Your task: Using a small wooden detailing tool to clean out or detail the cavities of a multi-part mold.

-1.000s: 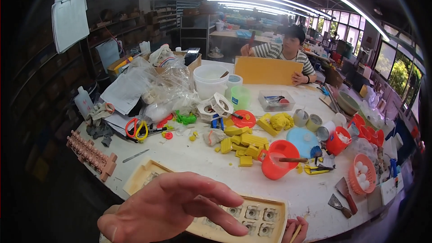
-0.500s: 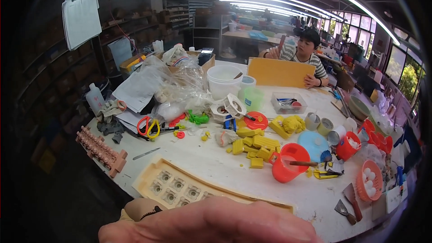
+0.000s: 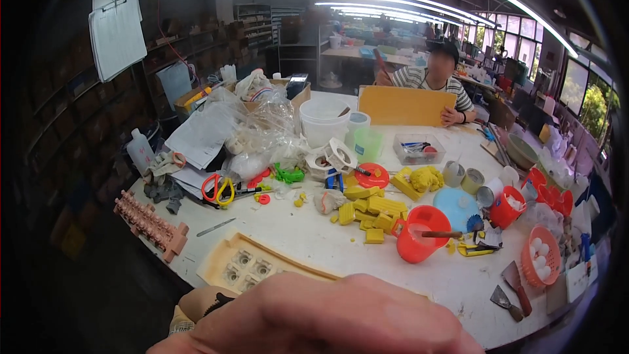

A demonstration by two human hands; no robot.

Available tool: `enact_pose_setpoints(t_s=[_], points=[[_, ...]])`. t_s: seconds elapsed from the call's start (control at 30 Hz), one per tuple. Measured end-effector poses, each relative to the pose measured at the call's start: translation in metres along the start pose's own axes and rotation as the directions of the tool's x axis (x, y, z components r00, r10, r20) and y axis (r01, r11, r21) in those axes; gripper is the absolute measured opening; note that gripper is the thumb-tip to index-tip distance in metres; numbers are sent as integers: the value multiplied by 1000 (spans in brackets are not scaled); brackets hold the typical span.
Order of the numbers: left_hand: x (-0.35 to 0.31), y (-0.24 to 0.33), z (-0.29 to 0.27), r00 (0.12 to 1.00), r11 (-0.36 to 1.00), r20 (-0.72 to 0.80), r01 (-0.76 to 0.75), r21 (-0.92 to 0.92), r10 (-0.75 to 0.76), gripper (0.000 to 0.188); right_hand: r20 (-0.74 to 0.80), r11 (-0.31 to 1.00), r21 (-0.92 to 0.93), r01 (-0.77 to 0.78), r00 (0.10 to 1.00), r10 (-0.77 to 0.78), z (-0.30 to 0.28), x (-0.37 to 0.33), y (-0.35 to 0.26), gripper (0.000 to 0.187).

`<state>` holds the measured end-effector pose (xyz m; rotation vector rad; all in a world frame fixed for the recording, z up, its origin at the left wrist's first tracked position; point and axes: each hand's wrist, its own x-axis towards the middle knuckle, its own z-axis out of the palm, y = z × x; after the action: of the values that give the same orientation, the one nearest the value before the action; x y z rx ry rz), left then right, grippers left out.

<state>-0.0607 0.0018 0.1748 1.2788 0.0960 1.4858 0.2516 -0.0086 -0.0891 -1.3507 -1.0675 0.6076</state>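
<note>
One of my hands [image 3: 327,318], apparently the left, looms very large at the lower edge, close to the camera. Its bent knuckles show, while the fingertips and anything in them are cut off. Partly covered behind it lies a cream tray-like mould [image 3: 221,257] with rows of grey-lined square recesses. Beige cloth with a dark jagged trim [image 3: 213,303] shows beside the hand. Left of the mould are a slim metal blade tool [image 3: 216,227] and a pinkish, ridged long piece [image 3: 151,226]. My other hand is out of view.
Yellow clay blocks [image 3: 386,207], a red jug [image 3: 422,239], scissors [image 3: 217,190] and a white bucket [image 3: 321,118] stand across the table. Scrapers [image 3: 514,288] and an orange basket [image 3: 540,269] lie right. Opposite, a person holds a yellow board [image 3: 406,107] and a reddish-brown tool [image 3: 381,63].
My hand has risen and shifted slightly right, covering more of the mould. Across the table, the person's raised hand with the tool has moved left, and the board is tilted differently.
</note>
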Motion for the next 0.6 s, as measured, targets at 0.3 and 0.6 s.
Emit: enact_pose_setpoints(t_s=[0.3,0.6], points=[[-48,-25,-45,950,777,-161,312,547,-269,68,-24,993,-108,37,999,-40,-5,-4,-4,28],[-139,-70,-87,897,133,-438,442,887,-58,30,-20,992,-116,47,999,-50,-3,5,-13,23]])
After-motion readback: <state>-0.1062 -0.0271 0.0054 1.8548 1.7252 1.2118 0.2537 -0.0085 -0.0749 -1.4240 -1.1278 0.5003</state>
